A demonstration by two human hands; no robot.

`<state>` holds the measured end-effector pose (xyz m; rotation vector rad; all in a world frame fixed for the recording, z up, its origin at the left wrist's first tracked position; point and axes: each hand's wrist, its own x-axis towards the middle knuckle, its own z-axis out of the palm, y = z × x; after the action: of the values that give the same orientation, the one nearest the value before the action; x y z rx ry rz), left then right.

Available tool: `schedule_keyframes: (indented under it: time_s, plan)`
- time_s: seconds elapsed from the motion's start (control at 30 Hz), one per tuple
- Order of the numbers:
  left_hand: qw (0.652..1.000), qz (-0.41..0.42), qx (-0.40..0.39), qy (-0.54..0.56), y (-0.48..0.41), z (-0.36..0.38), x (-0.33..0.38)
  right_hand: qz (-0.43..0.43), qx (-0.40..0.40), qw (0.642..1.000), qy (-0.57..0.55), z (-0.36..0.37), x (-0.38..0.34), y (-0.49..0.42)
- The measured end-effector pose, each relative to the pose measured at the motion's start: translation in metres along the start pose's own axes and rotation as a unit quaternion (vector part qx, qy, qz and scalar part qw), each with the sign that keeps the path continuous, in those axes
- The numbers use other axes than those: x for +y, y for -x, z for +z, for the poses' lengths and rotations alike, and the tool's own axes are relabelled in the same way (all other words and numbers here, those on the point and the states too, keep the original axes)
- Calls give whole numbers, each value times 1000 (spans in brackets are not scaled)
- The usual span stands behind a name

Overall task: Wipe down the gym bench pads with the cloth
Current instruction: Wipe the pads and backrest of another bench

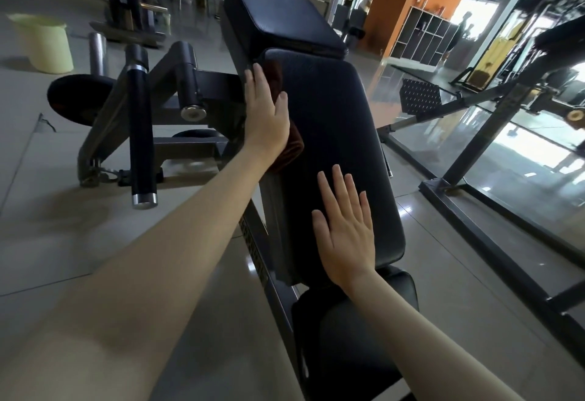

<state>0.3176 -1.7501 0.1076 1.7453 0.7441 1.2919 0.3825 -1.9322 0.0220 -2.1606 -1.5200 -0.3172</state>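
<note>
**A:** Well, on the head camera your left hand [267,112] lies flat on the brown cloth [296,147]. It presses the cloth against the left edge of the long middle pad [332,109], fingers straight and close together, thumb set apart on the pad's top.

**B:** Your right hand [345,232] rests palm-down lower on that same pad, fingers straight and slightly spread, holding nothing.

**A:** Neither of your hands touches the upper pad [278,17] or the seat pad [357,321].

**B:** You have lettering on the frame rail [254,251] beside the pad (too blurred to read). A pale yellow bucket [41,42] stands on the floor, far to your left.
</note>
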Motion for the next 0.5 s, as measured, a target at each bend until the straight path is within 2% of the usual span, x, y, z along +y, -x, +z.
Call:
schedule_keyframes:
  time_s: [0.33,0.4,0.5]
  plan:
    - [998,37,-37,40,163,18,-24,-8,19,1000,-7,4,4,0]
    - [998,39,-42,27,161,19,-24,-10,22,1000,-7,4,5,0]
    - [999,43,-16,-18,110,17,-19,-16,19,1000,-6,4,5,1]
